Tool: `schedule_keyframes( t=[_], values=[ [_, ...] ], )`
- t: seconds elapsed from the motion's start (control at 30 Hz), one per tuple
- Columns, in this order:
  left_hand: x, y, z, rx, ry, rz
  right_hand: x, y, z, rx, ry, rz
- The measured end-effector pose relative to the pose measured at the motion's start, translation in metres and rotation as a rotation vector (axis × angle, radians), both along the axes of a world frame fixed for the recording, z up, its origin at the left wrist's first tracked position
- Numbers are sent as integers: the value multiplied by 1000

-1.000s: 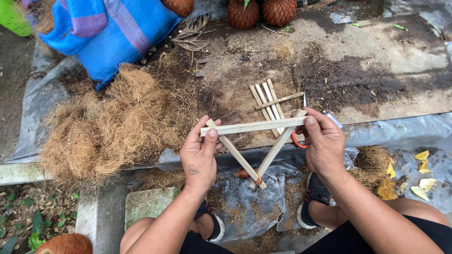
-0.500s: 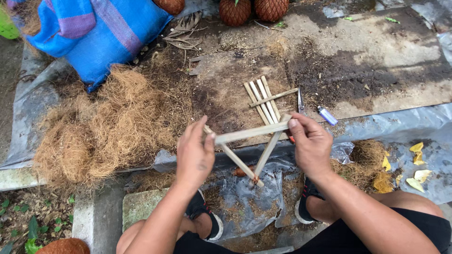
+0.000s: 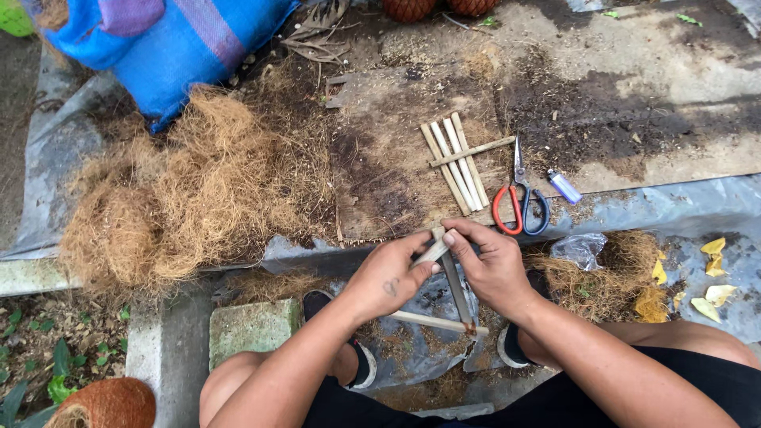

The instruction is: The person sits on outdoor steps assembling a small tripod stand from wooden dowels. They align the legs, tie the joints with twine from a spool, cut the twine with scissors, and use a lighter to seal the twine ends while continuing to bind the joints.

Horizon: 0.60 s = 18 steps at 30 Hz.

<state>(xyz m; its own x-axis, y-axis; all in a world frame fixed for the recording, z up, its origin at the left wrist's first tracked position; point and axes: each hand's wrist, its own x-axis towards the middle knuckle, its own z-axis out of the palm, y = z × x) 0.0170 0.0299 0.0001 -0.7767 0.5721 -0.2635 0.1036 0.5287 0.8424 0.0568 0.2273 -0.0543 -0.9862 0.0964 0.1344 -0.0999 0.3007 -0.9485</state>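
Since the earlier view, both hands have drawn together and the stick frame has turned: its joined corner, which pointed down toward the person, now sits up between the fingertips, and the long stick that ran across the top lies low, near the feet. That frame of bamboo sticks [image 3: 448,289] hangs over a crumpled grey plastic sheet [image 3: 682,210] between the knees. Its upper corner is pinched by the left hand [image 3: 390,276], thumb and forefinger closed narrowly on the stick ends, and by the right hand [image 3: 491,265], whose fingers curl over the same joint from the other side. Both wrists bend inward and the forearms come up from the lower edge, the hands almost touching.

Just beyond the hands, on a dark, damp board [image 3: 396,158], lies a small bundle of cut sticks [image 3: 458,162] with one laid crosswise over them. Beside it are scissors [image 3: 519,198] with one red and one blue handle (blades pointing away from the person), and near those a small pale lighter [image 3: 564,187]. A large heap of brown coconut fibre [image 3: 190,190] spreads to the left, with a blue woven sack [image 3: 190,43] behind it. Yellow scraps [image 3: 713,277] lie at the right on the plastic. Ground is rough concrete, outdoors, with a concrete block [image 3: 250,329] by the left knee
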Motion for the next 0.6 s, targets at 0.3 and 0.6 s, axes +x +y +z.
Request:
schedule_keyframes(
  t=[0.3,0.6],
  values=[
    [-1,8,-16,289,-254,185,-2,3,-10,-289,-124,14],
    [-5,13,-27,370,-254,214,4,-4,-6,-203,-98,-67]
  ],
)
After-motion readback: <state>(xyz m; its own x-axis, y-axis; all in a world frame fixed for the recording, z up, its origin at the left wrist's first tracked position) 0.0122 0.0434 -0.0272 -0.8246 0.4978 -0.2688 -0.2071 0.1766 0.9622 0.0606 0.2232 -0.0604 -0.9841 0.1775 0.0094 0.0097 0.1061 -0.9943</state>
